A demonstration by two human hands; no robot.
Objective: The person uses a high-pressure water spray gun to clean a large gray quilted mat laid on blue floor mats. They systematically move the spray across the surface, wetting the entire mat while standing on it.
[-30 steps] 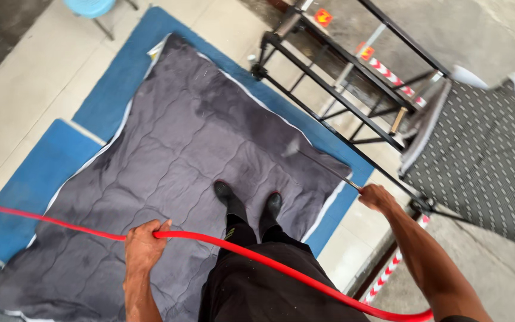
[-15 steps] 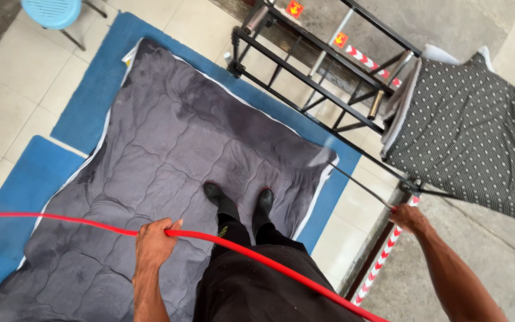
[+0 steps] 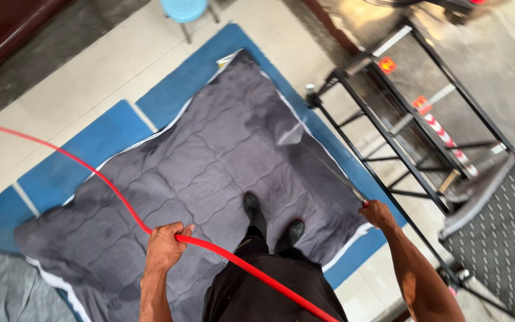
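Observation:
My left hand grips a red hose that runs from the far left across my front and down past my waist. My right hand holds a thin metal spray wand whose tip points at the upper middle of a wet grey quilted blanket. A pale jet of water hits the blanket near the wand tip. My two black boots stand on the blanket's near part. The blanket lies spread on blue mats on a tiled floor.
A black metal rack with red-and-white striped tape stands to the right, next to a dark dotted mat. A light blue stool is at the top. Another grey cloth lies bunched at the bottom left.
The view has swung right and the blanket now lies more to the left. My right hand has lifted the wand and aims it at the blanket's upper middle. My left hand stays on the hose.

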